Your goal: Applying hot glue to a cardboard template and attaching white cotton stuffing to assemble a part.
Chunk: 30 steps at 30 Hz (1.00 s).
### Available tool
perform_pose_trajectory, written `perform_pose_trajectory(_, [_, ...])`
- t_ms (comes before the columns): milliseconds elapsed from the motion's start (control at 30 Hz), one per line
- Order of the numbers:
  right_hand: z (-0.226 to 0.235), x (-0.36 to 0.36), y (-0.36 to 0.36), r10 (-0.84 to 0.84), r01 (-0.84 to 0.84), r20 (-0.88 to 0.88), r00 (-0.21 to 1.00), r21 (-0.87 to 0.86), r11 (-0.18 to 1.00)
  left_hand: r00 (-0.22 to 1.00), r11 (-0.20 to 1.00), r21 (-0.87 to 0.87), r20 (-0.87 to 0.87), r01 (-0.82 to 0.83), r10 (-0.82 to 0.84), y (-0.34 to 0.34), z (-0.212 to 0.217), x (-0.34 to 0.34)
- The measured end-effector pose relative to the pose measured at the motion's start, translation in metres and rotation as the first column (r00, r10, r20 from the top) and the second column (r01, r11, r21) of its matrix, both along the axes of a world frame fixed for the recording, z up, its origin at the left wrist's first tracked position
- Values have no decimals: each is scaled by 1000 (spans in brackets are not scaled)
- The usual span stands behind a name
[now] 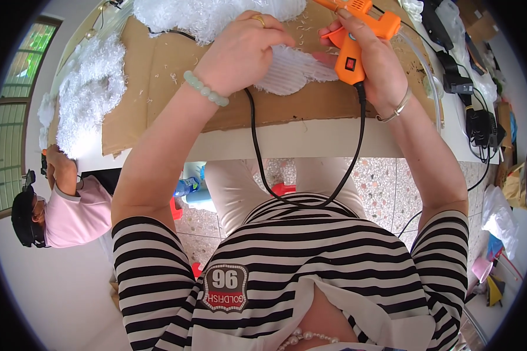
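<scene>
My right hand [380,64] is wrapped round an orange glue gun [350,50], its fingers by the trigger. The gun's nozzle points up and left, and a red switch shows on the handle. A black cord [257,146] loops from the handle down past my waist and back up beneath my left hand. My left hand [240,50] is curled, its fingertips turned away from view, so what they pinch is hidden. Just under it lies a white ribbed piece [293,70] with ragged edges, on the brown cardboard [175,99].
White fluffy, shredded material lies in a heap [216,14] at the far edge and another pile [93,88] at left. A person in a pink shirt [79,213] sits at the left. Black adapters and cables [480,126] crowd the table's right edge.
</scene>
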State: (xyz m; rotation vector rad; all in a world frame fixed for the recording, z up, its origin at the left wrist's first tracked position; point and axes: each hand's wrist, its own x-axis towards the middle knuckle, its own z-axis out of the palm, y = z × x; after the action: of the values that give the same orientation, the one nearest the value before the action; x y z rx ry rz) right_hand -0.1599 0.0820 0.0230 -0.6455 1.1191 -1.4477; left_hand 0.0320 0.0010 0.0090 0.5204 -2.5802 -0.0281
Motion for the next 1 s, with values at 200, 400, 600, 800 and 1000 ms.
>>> perform_pose_trajectory(200, [-5, 8, -7, 65, -58, 48, 997, -139, 989, 999, 999, 12, -7, -33, 34, 4, -3, -1])
perform_pose_trajectory(400, [1, 8, -11, 115, -117, -24, 993, -77, 990, 1000, 999, -38, 22, 8, -7, -4, -1, 5])
perform_pose_trajectory(600, [-9, 11, -16, 197, -222, -157, 968, -158, 962, 985, 973, 160, -25, -165, 172, -16, 13, 32])
perform_pose_trajectory(800, [-26, 4, -20, 146, -156, -75, 986, -140, 978, 996, 998, -27, 65, -61, 62, -12, -3, 19])
perform_pose_trajectory(1000, [-26, 1, -22, 190, -202, -97, 977, -131, 971, 989, 995, -96, 148, 1, 13, -3, -5, 18])
